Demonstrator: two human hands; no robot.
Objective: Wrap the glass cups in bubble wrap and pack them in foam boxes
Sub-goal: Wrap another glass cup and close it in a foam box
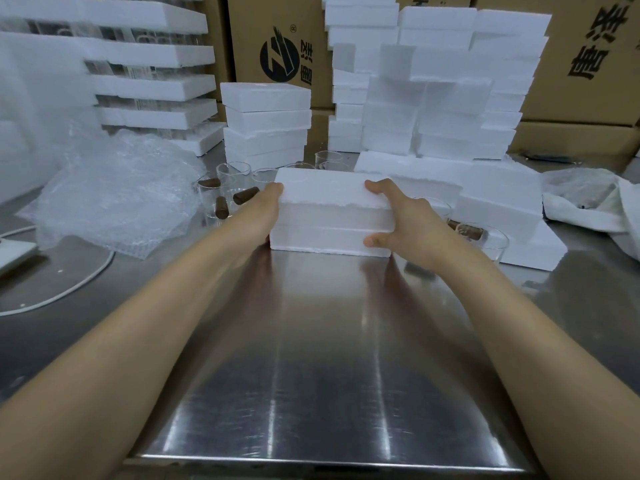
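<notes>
A closed white foam box [329, 213] rests on the steel table [329, 341], straight ahead. My left hand [266, 209] grips its left end. My right hand [398, 216] grips its right end, fingers over the lid's top edge and thumb low on the front face. Several empty glass cups [232, 174] with brown corks stand just behind and left of the box. More glass cups [491, 240] with corks show behind my right hand. A crumpled sheet of bubble wrap [117, 195] lies at the left.
Stacks of foam boxes [266, 126] stand behind, with a taller pile [440, 98] at the back right and loose foam pieces [502, 202] at the right. Cardboard cartons [277, 39] line the back. A white cloth bag [588, 202] lies far right, a white cable [69, 292] at the left.
</notes>
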